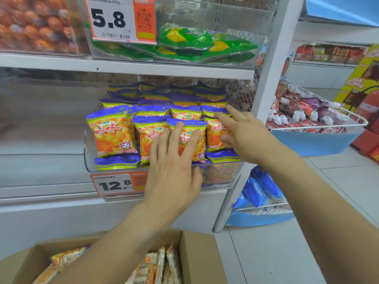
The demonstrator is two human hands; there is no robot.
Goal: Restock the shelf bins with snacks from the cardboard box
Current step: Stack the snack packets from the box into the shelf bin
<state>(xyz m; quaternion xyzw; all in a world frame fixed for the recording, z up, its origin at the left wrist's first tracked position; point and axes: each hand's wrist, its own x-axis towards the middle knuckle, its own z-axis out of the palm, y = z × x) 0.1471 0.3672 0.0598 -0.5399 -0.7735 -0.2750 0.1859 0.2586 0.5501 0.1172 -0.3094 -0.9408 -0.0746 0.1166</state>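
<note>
The cardboard box [203,255] was cut off by the lower edge of the view, and much of its inside was hidden behind the left forearm; only the tops of orange snack packets [158,263] standing in it could be made out. The small print on the price tag [114,184] marked 12.8 was partly covered by the left hand [174,171] and could not be read. The bins at the far left of the shelves were blurred, and their contents could not be told. In the clear shelf bin [87,148] on the middle shelf, rows of purple, yellow and orange snack bags [112,132] were seen packed upright, with further bags lying flat along the front. In the bin above [264,21], green packets [184,37] lay loosely behind a tag marked 5.8. At the right, a wire basket [356,119] of capped pouches was visible. The left hand was stretched forward with fingers straight and spread, laid flat against the front bags, nothing being gripped. The right hand [242,130] was likewise held open, its straight fingers laid against the rightmost bags, the thumb near one bag's side; no bag was seen to be clasped.
</note>
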